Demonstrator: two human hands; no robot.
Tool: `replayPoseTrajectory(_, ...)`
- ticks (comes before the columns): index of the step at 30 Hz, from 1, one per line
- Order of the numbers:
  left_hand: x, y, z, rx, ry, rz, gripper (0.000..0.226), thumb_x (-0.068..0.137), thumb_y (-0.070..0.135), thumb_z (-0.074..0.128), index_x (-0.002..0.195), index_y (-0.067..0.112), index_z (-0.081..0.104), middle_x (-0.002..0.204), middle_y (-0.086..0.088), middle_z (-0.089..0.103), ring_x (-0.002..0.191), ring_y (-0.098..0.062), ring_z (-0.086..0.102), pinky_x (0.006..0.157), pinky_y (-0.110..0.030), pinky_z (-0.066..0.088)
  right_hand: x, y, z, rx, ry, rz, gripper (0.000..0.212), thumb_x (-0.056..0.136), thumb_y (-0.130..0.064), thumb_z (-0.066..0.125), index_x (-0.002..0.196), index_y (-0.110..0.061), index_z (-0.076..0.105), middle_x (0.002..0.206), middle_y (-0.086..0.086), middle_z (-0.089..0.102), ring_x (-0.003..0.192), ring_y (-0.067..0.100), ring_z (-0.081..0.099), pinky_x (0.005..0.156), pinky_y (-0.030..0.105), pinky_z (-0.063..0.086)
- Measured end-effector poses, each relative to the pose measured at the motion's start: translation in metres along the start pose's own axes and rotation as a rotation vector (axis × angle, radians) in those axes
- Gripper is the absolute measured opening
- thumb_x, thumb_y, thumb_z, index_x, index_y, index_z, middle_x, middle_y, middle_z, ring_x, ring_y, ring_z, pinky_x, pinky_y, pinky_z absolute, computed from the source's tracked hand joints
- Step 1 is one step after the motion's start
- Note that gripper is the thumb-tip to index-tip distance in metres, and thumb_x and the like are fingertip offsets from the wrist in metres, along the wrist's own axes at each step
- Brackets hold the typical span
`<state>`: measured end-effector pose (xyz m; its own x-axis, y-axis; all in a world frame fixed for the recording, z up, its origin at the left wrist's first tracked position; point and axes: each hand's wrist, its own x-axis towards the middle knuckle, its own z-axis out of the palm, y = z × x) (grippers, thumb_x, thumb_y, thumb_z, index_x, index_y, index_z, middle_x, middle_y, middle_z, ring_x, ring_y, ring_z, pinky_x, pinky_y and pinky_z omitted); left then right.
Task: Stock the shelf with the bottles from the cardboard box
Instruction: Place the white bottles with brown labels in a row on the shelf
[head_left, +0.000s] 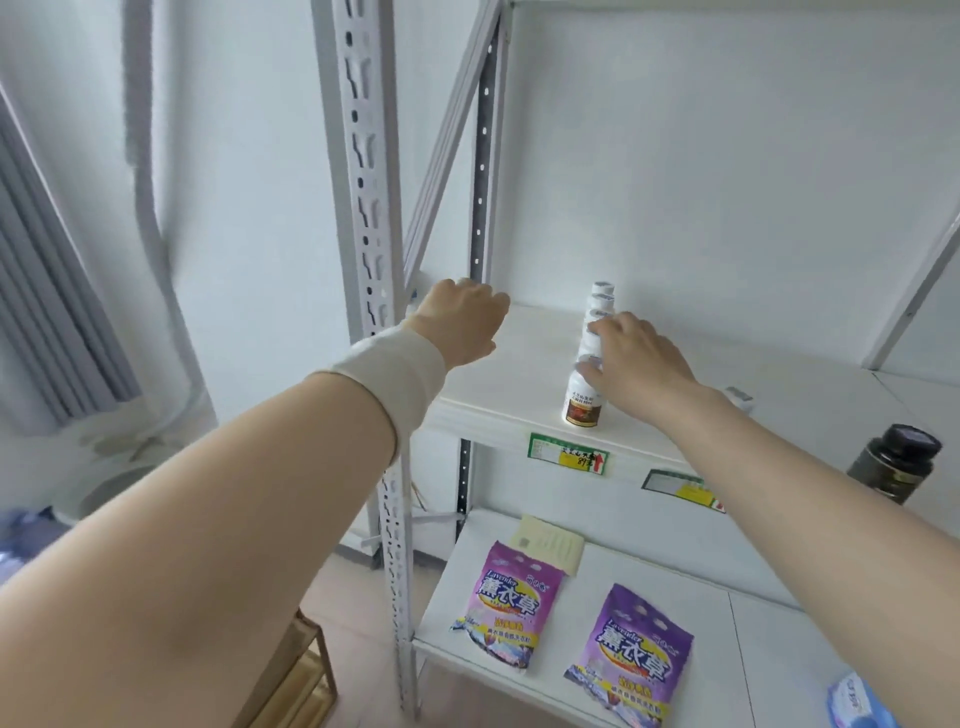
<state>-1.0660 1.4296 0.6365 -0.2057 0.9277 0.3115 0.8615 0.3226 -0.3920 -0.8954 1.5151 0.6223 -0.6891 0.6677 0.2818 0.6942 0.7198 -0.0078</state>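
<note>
The left hand (460, 325) shows only its back. Its fingers bend away behind the knuckles, so what they touch cannot be told. The right hand's (641, 358) fingers (605, 328) lie over the row of small white plastic bottles (584, 400), hiding the caps beneath them; whether they grip cannot be told. Below the fingers, the label print is too small to read. Behind them, past the wrist, a small white object (740, 397) is half hidden. Well right of the fingers, a dark round jar (893, 462) is blurred.
</note>
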Motion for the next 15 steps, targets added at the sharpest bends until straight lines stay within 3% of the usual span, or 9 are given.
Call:
replayPoseTrajectory(8, -0.115, -0.073, 0.028, 0.072, -0.15, -0.143, 0.039, 0.095, 0.025, 0.048, 0.131, 0.012, 0.044, 0.126, -0.008, 0.054, 0.116, -0.026, 0.052, 0.091, -0.033, 0.041, -0.018, -0.119, 0.025, -0.019, -0.051, -0.247, 0.05, 0.096, -0.035, 0.042, 0.138, -0.009, 0.034, 0.139, 0.012, 0.039, 0.125, 0.03, 0.04, 0.099, 0.038, 0.035)
replayPoseTrajectory(15, -0.226, -0.182, 0.092, 0.02, -0.336, -0.339, 0.043, 0.095, 0.03, 0.049, 0.133, 0.011, 0.043, 0.128, -0.007, 0.052, 0.117, -0.025, 0.051, 0.092, -0.033, 0.041, 0.0, -0.277, 0.077, -0.002, -0.129, -0.472, 0.051, 0.096, -0.035, 0.042, 0.138, -0.008, 0.034, 0.139, 0.012, 0.04, 0.127, 0.03, 0.04, 0.101, 0.039, 0.035)
